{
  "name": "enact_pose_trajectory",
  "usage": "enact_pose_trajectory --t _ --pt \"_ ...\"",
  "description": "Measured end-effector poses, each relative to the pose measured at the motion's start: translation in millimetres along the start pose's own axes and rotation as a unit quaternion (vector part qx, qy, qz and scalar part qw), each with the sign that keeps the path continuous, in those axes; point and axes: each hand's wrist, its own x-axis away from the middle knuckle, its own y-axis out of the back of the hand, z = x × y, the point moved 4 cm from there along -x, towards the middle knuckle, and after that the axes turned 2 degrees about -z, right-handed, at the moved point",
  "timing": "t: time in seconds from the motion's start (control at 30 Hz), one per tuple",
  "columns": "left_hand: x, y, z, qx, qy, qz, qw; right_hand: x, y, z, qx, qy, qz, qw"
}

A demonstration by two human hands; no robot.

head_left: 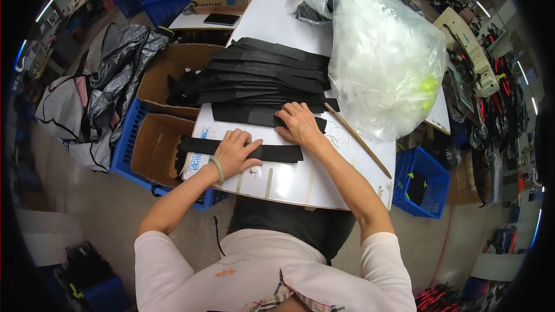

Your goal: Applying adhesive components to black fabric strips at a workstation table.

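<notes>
On the white tabletop near me lies a flat black fabric strip (282,153), its left end hanging over the table edge into a cardboard box. My left hand (232,153), with a pale bangle at the wrist, rests on this strip, thumb apart from the fingers. Just beyond it is a pile of similar black strips (263,75), layered and overlapping. My right hand (300,125) lies on the nearest strip of the pile (240,114), fingers bent and thumb apart; its fingertips touch the fabric. What lies beneath the right palm is hidden.
A wooden stick (361,143) lies slantwise at the right, beside a large clear plastic bag (384,52) of white material. Two open cardboard boxes (151,153) adjoin the table's left edge. A phone (222,19) lies at the back left. A blue basket (425,188) stands right.
</notes>
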Motion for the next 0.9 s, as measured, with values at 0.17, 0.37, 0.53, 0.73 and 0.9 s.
enact_pose_trajectory --t 0.17,0.37,0.53,0.73,0.9 --pt "-9.4 13.4 -7.7 0.06 0.05 -0.036 0.996 -1.5 36.6 1.6 -0.035 0.021 -0.108 0.993" --pt "-65.5 27.6 -69.0 0.818 0.25 -0.235 0.461 33.1 126.3 84.4 0.028 0.031 -0.182 0.982" --pt "-79.6 22.0 -102.1 0.871 0.19 -0.194 0.41 81.4 135.4 70.9 -0.226 -0.267 -0.231 0.908" --pt "-91.5 31.2 -123.8 0.891 0.145 -0.148 0.403 122.5 127.4 70.2 -0.467 -0.441 -0.1 0.76" --pt "-108.2 19.4 -131.6 0.795 0.335 -0.191 0.469 136.4 111.4 78.7 -0.423 -0.443 -0.167 0.773"
